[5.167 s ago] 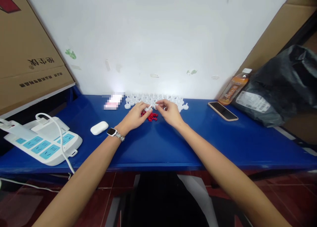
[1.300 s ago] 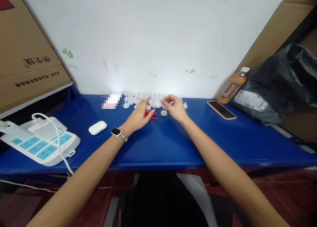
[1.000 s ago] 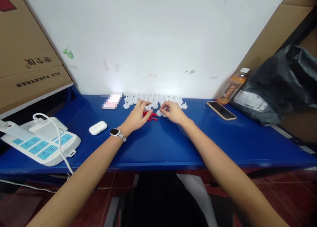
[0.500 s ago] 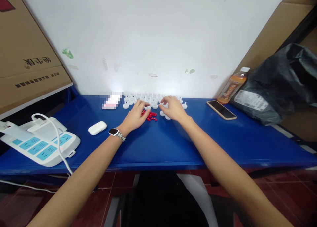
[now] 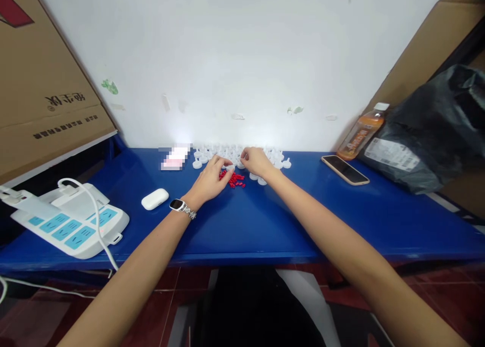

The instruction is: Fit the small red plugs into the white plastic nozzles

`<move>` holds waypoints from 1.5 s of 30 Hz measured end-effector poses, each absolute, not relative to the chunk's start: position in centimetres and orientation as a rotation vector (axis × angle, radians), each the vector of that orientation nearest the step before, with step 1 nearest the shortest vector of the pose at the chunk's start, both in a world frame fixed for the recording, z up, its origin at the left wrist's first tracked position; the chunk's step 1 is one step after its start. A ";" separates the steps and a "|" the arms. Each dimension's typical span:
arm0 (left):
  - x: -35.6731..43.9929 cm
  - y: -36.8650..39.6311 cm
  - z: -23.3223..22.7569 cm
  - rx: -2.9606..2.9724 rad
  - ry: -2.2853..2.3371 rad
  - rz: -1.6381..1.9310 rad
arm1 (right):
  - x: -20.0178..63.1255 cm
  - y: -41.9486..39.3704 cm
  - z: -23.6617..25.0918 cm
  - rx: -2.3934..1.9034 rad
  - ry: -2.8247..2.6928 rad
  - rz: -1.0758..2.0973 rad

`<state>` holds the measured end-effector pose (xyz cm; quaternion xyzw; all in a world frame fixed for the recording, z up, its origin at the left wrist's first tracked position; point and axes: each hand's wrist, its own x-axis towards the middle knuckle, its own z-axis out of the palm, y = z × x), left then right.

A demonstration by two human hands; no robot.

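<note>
Two hands (image 5: 212, 179), one phone (image 5: 345, 170), one bottle (image 5: 359, 136)

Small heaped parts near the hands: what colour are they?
The heaped parts are red, seen best in the head view.

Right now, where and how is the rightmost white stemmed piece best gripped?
The rightmost piece would probably be best pinched by its stem, from above: the narrow stem points up from a wider round base on the blue table, and other white pieces crowd its left.
</note>
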<state>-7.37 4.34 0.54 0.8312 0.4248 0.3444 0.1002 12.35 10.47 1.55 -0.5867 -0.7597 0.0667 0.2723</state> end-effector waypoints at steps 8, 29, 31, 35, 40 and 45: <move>-7.2 4.0 0.7 2.440 1.211 1.065 | 13.0 7.1 3.0 -1.405 -1.919 0.209; -7.7 4.5 0.9 2.423 1.116 0.959 | 14.7 1.4 1.7 -1.344 -2.420 0.062; -7.7 4.5 0.9 2.421 1.116 0.952 | 14.7 1.7 1.5 -1.340 -2.446 0.049; -7.7 4.5 0.9 2.414 1.112 0.942 | 14.7 2.0 1.1 -1.313 -2.460 0.051; -7.7 4.4 0.8 2.407 1.113 0.935 | 14.6 2.0 1.1 -1.265 -2.432 0.029; -7.7 4.2 1.0 2.411 1.131 0.930 | 14.8 2.4 1.6 -1.197 -2.139 0.285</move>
